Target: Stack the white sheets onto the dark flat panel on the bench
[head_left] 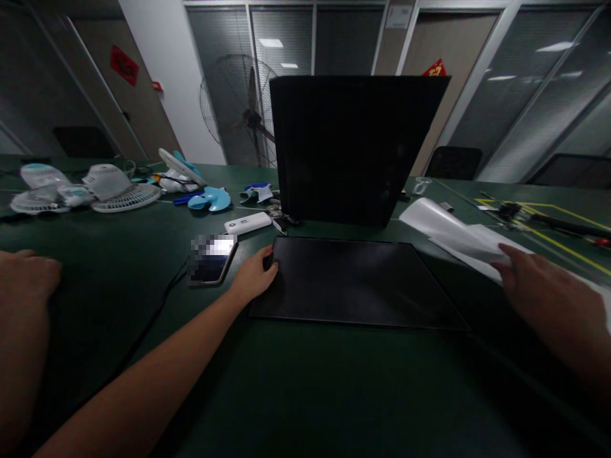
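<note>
A flat black panel [353, 280] lies on the green table [305, 394] in front of me. My left hand [255, 277] rests at the panel's left edge, its fingers curled round the near-left corner. My right hand [529, 283] lies flat on a white sheet [453, 235] to the right of the panel, fingers stretched out. Behind the panel a large black board [353, 146] stands upright. Another person's arm and hand [23, 280] rest on the table at the far left.
A phone [212, 261] with a cable and a white power bank [248, 222] lie left of the panel. Small white desk fans [119, 187] and blue fan blades [210, 200] sit at the back left. Tools [548, 216] and yellow tape lines are at the right. A standing fan [243, 108] is behind.
</note>
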Tool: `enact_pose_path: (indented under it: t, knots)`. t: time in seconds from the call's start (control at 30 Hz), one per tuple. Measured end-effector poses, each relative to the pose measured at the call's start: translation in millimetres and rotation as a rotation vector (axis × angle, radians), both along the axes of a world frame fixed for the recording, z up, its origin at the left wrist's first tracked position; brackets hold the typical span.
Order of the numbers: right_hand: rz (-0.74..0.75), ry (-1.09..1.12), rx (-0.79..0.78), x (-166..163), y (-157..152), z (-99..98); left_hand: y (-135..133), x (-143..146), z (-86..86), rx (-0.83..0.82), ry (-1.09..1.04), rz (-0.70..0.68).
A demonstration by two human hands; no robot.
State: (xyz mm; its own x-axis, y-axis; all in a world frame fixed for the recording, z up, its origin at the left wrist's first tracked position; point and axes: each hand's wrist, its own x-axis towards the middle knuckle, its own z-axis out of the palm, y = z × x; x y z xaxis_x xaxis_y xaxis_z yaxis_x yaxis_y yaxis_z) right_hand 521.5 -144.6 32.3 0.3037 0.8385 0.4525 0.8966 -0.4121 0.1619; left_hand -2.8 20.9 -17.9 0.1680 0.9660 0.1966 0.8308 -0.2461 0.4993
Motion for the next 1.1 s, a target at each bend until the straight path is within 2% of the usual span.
enact_pose_path:
  t: [0.1, 0.17, 0.27, 0.43, 0.57, 0.63, 0.7, 0.77, 0.87, 0.93, 1.03, 1.1]
  knots:
    - [0.245, 0.018, -0.066, -65.3, -6.8, -2.7, 1.1, 0.3, -0.8, -0.011, -0.011, 0.003]
    - [0.403, 0.113, -0.149, -99.7, -6.4, -14.2, 1.3, -0.1, -1.2, -0.014, -0.015, 0.001]
    - [0.631, 0.242, -0.301, -134.6, 2.2, -33.9, 1.5, -1.4, -1.7, -0.009, -0.028, -0.004]
    - [0.859, 0.392, -0.463, -165.8, 21.7, -46.8, 1.1, -4.4, -2.0, -0.003, 0.027, -0.060]
    - [0.908, 0.483, -0.522, -176.3, 28.3, -43.6, 0.1, -5.8, -1.7, 0.017, 0.099, -0.128]
    - [0.910, 0.529, -0.547, -171.1, 33.7, -41.0, 0.0, -5.9, -1.7, 0.016, 0.109, -0.129]
    - [0.875, 0.532, -0.513, -151.5, 45.0, -39.4, -0.1, -5.5, -2.3, 0.012, 0.109, -0.131]
    - [0.764, 0.452, -0.392, -113.6, 60.7, -40.5, -0.5, -4.8, -3.4, 0.016, 0.123, -0.132]
    - [0.459, 0.222, -0.146, -27.6, 78.4, -50.7, -2.1, -3.1, -5.2, 0.006, 0.179, -0.144]
    - [0.218, 0.130, -0.036, 35.4, 77.8, -62.8, -3.1, -2.0, -6.1, -0.009, 0.241, -0.198]
    - [-0.166, 0.257, -0.065, 109.9, 62.3, -81.2, -2.9, -0.7, -6.8, -0.022, 0.325, -0.268]
    - [-0.293, 0.404, -0.145, 137.0, 52.5, -87.2, -1.9, -0.1, -7.4, -0.022, 0.347, -0.269]
